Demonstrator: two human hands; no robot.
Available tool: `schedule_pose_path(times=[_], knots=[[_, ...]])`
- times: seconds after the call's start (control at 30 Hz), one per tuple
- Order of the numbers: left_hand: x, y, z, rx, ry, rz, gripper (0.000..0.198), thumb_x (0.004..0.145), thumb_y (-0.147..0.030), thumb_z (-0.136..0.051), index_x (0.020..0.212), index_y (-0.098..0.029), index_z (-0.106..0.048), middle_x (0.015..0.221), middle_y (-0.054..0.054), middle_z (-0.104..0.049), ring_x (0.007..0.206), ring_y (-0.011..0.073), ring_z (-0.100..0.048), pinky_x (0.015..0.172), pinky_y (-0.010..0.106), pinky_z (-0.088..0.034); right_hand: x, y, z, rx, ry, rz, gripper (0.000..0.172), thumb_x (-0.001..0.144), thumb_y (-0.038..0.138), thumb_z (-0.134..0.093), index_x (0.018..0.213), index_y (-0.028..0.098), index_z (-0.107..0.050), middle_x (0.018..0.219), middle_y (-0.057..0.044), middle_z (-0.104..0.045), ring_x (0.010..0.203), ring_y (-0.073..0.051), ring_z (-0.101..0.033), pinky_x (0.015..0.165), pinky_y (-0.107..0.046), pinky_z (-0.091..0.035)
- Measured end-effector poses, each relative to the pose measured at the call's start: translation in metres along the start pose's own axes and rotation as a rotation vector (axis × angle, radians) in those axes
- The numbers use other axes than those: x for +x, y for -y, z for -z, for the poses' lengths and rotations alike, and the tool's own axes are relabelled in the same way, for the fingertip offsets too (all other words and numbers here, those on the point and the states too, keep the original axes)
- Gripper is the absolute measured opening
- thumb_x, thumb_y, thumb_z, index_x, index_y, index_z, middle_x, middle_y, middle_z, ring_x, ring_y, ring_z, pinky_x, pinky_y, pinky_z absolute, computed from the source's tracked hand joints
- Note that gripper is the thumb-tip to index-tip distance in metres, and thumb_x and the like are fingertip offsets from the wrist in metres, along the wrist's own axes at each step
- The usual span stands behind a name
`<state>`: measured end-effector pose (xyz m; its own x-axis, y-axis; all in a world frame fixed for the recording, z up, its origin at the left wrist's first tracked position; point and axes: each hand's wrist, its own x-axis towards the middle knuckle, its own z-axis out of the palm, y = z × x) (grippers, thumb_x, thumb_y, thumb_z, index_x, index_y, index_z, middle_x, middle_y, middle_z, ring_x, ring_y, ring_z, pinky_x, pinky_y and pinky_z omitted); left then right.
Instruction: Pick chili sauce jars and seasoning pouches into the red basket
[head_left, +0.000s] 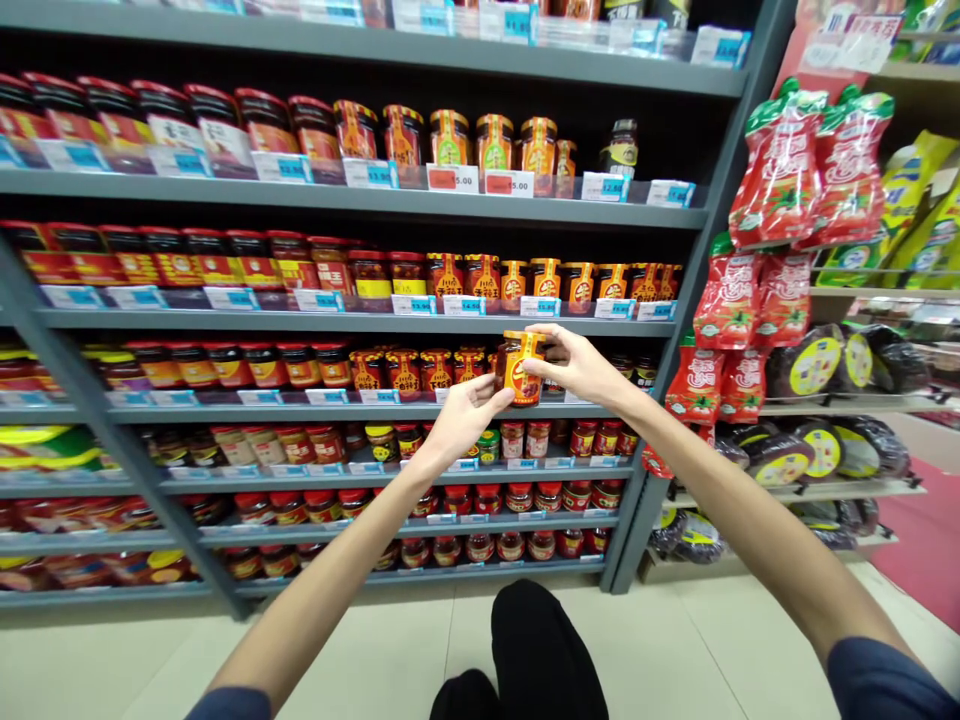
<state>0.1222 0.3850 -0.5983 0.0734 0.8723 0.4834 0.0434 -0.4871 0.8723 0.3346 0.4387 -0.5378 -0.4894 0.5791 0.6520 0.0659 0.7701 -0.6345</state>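
The sauce jar [519, 367] was glossy glass with a shiny orange label (paper or film, I couldn't tell). The shelves [360, 200] were matt grey painted metal. The red pouches [780, 165] were slick, shiny plastic, and the floor tiles [675, 650] looked smooth with a dull sheen.

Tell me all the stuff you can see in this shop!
held jar: one, orange and yellow, between both hands before the middle shelf
shelf jars: many, mostly red and orange, in rows on all the shelves
price tags: many, blue-white, a few red, along shelf edges
shelving: one unit, grey, across the left and middle
pouches: several, red with green tops, hanging at right
round packs: several, dark with yellow labels, right-hand shelves
floor: pale tiles, below
left hand: one, at the jar's lower side
right hand: one, gripping the jar's top
knee: black trousers, bottom middle
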Motion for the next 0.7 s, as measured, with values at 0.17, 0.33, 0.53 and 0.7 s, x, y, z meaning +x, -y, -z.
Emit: schedule_pose_path(times=[0.17,0.33,0.53,0.7], knots=[[0.016,-0.003,0.005,0.060,-0.024,-0.100,0.065,0.081,-0.052,-0.082,0.132,-0.014,-0.067,0.139,0.015,-0.068,0.131,0.0324,-0.064,0.113,0.043,-0.052,0.020,0.010,0.005,-0.053,0.047,0.086,0.068,0.078,0.041,-0.086,0.138,0.022,-0.061,0.132,-0.011,-0.071,0.105,-0.027,-0.073,0.097,-0.050,-0.061],[0.069,-0.029,0.015,0.193,-0.083,-0.333,0.053,0.092,-0.045,-0.072,0.132,-0.011,-0.065,0.135,0.017,-0.070,0.122,0.0277,-0.069,0.109,0.041,-0.054,0.076,0.009,0.034,-0.122,-0.053,0.193,0.069,0.075,0.047,-0.087,0.133,0.017,-0.063,0.131,-0.012,-0.071,0.113,-0.029,-0.071,0.104,-0.051,-0.057],[0.163,-0.065,0.050,0.856,-0.295,-0.665,0.029,0.096,-0.021,-0.062,0.122,-0.010,-0.069,0.127,0.015,-0.073,0.122,0.0259,-0.065,0.114,0.043,-0.046,0.142,-0.008,0.054,-0.296,-0.289,0.293,0.076,0.072,0.054,-0.087,0.133,0.015,-0.062,0.129,-0.014,-0.072,0.123,-0.033,-0.065,0.113,-0.054,-0.048],[0.213,-0.071,0.065,1.163,-0.240,-0.727,0.047,0.096,-0.021,-0.064,0.137,0.000,-0.057,0.144,0.023,-0.059,0.141,0.0322,-0.048,0.122,0.046,-0.036,0.156,-0.019,0.048,-0.443,-0.390,0.370,0.067,0.079,0.044,-0.083,0.134,0.012,-0.060,0.133,-0.015,-0.070,0.126,-0.032,-0.064,0.116,-0.050,-0.045]])
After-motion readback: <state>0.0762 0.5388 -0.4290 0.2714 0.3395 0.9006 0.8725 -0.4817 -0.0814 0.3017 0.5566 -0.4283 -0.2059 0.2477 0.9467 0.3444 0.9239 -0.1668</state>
